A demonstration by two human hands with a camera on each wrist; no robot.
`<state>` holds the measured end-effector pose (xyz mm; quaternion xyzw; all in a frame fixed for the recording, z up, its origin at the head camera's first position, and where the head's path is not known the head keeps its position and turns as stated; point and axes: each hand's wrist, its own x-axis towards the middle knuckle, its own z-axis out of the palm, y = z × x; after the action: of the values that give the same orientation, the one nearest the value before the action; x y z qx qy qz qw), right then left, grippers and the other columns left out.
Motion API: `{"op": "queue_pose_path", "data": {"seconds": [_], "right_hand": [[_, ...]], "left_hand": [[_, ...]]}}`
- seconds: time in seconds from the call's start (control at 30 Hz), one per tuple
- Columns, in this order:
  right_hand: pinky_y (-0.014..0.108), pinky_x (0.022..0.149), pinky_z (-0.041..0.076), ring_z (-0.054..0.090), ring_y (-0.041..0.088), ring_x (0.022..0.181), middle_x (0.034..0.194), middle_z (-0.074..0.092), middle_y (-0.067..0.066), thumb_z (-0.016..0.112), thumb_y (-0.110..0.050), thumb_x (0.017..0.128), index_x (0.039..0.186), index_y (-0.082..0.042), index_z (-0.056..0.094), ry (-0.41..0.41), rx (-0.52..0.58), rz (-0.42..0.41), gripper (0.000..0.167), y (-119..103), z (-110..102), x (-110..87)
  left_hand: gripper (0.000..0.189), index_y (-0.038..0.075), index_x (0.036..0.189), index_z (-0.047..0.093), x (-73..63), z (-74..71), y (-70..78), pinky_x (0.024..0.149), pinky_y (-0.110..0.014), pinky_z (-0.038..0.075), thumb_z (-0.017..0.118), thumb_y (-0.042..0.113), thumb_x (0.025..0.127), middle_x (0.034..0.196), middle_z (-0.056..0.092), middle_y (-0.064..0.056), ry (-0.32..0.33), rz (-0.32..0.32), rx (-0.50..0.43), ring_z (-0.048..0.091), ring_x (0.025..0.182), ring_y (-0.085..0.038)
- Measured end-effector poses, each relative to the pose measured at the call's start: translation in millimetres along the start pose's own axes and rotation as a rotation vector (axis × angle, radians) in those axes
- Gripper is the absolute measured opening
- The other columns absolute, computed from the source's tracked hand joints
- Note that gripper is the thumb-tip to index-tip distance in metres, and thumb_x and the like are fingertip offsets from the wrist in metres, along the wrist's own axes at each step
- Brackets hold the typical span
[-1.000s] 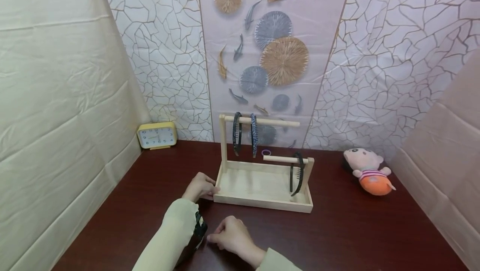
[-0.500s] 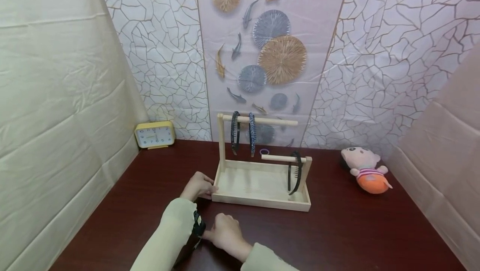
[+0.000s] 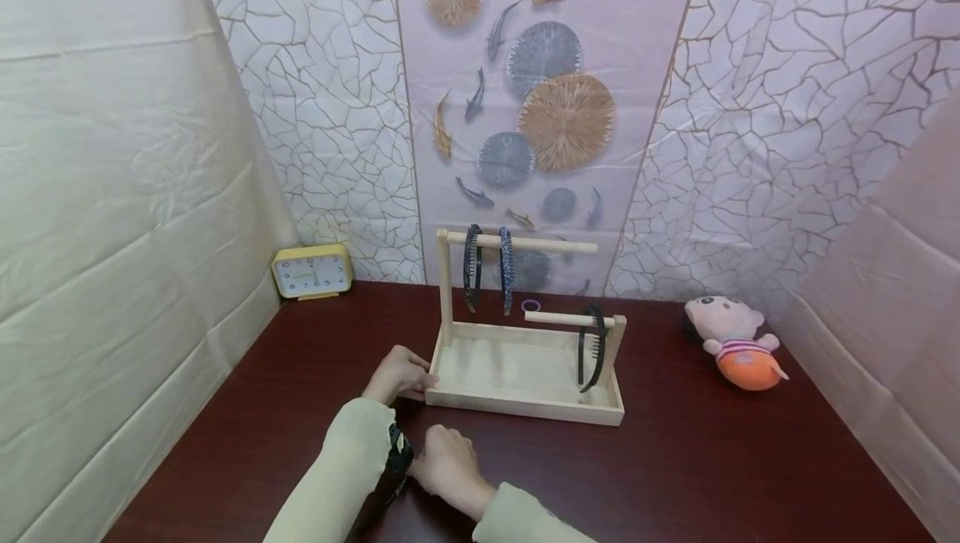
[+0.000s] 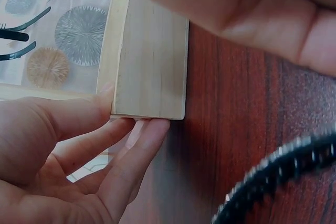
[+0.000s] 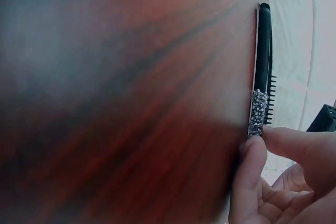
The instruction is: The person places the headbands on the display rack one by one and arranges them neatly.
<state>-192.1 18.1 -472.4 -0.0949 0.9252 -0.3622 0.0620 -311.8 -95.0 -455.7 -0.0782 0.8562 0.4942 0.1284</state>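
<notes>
My left hand (image 3: pixel 401 374) grips the left front corner of a pale wooden headband stand (image 3: pixel 525 414), with the thumb on the tray's rim (image 4: pixel 152 66). Behind my left forearm, my right hand (image 5: pixel 278 182) pinches a black toothed headband (image 5: pixel 260 72) between thumb and index finger, at a band of silver rhinestones. Part of that headband (image 4: pixel 278 174) shows blurred in the left wrist view; in the head view the forearm and wrist camera mostly hide it. A dark headband (image 3: pixel 472 268) and a blue glittery headband (image 3: pixel 507 270) hang on the upper bar, a black one (image 3: pixel 600 347) on the lower bar.
A yellow alarm clock (image 3: pixel 312 271) stands at the back left of the dark red table (image 3: pixel 712 468). A plush doll (image 3: pixel 738 343) lies at the right. Behind the stand is a small purple ring (image 3: pixel 531 305). Cloth walls close in the sides and back.
My right hand has shifted slightly left, towards my left wrist, its fingertips now partly hidden there. The left hand has stayed on the tray corner, and the stand has not visibly moved.
</notes>
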Motion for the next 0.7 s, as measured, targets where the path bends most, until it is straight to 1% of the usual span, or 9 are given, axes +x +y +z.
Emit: {"op": "queue_pose_path", "data": {"seconds": [0.03,0.13,0.2,0.27,0.37,0.43,0.5,0.6,0.7], "right_hand": [[0.030,0.047,0.046,0.049,0.014,0.039,0.036,0.045,-0.005,0.075,-0.020,0.081,0.043,-0.014,0.052,-0.006,0.006,0.004,0.045,1,0,0.1],[0.036,0.066,0.054,0.050,0.010,0.036,0.036,0.049,-0.005,0.073,-0.015,0.078,0.043,-0.013,0.056,-0.011,0.007,0.004,0.040,2,0,-0.4],[0.043,0.080,0.054,0.050,0.007,0.033,0.035,0.050,-0.004,0.073,-0.016,0.078,0.042,-0.013,0.058,-0.010,0.019,-0.001,0.039,3,-1,-1.2],[0.049,0.090,0.052,0.052,0.006,0.033,0.036,0.053,-0.003,0.074,-0.019,0.078,0.042,-0.012,0.060,-0.014,0.035,0.000,0.039,3,-3,-1.4],[0.041,0.080,0.058,0.058,0.010,0.036,0.041,0.058,0.001,0.074,-0.015,0.079,0.048,-0.008,0.062,-0.057,0.130,0.037,0.034,4,-9,-1.6],[0.037,0.066,0.061,0.063,0.014,0.042,0.048,0.062,0.005,0.073,-0.008,0.080,0.058,-0.003,0.062,-0.097,0.243,0.084,0.025,5,-13,-1.7],[0.034,0.054,0.060,0.067,0.020,0.048,0.056,0.065,0.010,0.071,0.000,0.079,0.071,0.001,0.061,-0.130,0.375,0.137,0.013,8,-17,-1.9],[0.035,0.054,0.061,0.070,0.025,0.057,0.069,0.069,0.017,0.068,0.007,0.081,0.088,0.006,0.060,-0.172,0.536,0.172,0.011,13,-24,-1.3],[0.036,0.058,0.062,0.070,0.024,0.061,0.076,0.070,0.021,0.067,0.007,0.085,0.097,0.013,0.062,-0.204,0.608,0.175,0.014,18,-30,0.3]], "left_hand": [[0.028,-0.008,0.111,0.070,-0.1,0.7,-0.9,0.065,-0.035,0.062,0.073,0.002,0.085,0.097,0.070,-0.019,0.001,-0.002,-0.004,0.070,0.074,-0.020],[0.028,-0.010,0.111,0.069,-0.7,2.1,-2.8,0.064,-0.036,0.062,0.073,0.001,0.085,0.098,0.070,-0.021,-0.009,0.002,-0.021,0.070,0.074,-0.022],[0.029,-0.010,0.111,0.069,-1.0,2.3,-3.0,0.064,-0.036,0.062,0.073,0.001,0.084,0.097,0.070,-0.021,-0.013,0.004,-0.023,0.071,0.073,-0.021],[0.029,-0.010,0.111,0.069,-1.2,1.8,-2.5,0.064,-0.036,0.062,0.074,0.001,0.084,0.095,0.070,-0.020,-0.016,0.009,-0.021,0.071,0.072,-0.021],[0.029,-0.009,0.110,0.070,-1.6,0.2,-1.8,0.064,-0.036,0.062,0.074,0.002,0.084,0.093,0.071,-0.019,-0.008,0.010,-0.009,0.070,0.071,-0.020],[0.029,-0.010,0.110,0.070,-1.8,-0.9,-1.4,0.065,-0.037,0.062,0.074,0.002,0.085,0.094,0.071,-0.020,-0.007,0.015,-0.002,0.071,0.071,-0.020],[0.030,-0.010,0.111,0.069,-1.6,-1.6,-1.2,0.065,-0.037,0.062,0.074,0.003,0.085,0.096,0.071,-0.021,-0.012,0.020,-0.002,0.071,0.072,-0.021],[0.031,-0.010,0.112,0.069,-1.3,-3.3,-0.5,0.066,-0.038,0.062,0.075,0.003,0.084,0.098,0.071,-0.021,-0.022,0.025,-0.012,0.072,0.073,-0.023],[0.032,-0.010,0.113,0.068,-0.5,-5.2,0.0,0.067,-0.038,0.062,0.075,0.003,0.084,0.098,0.071,-0.021,-0.029,0.020,-0.017,0.072,0.075,-0.024]]}}
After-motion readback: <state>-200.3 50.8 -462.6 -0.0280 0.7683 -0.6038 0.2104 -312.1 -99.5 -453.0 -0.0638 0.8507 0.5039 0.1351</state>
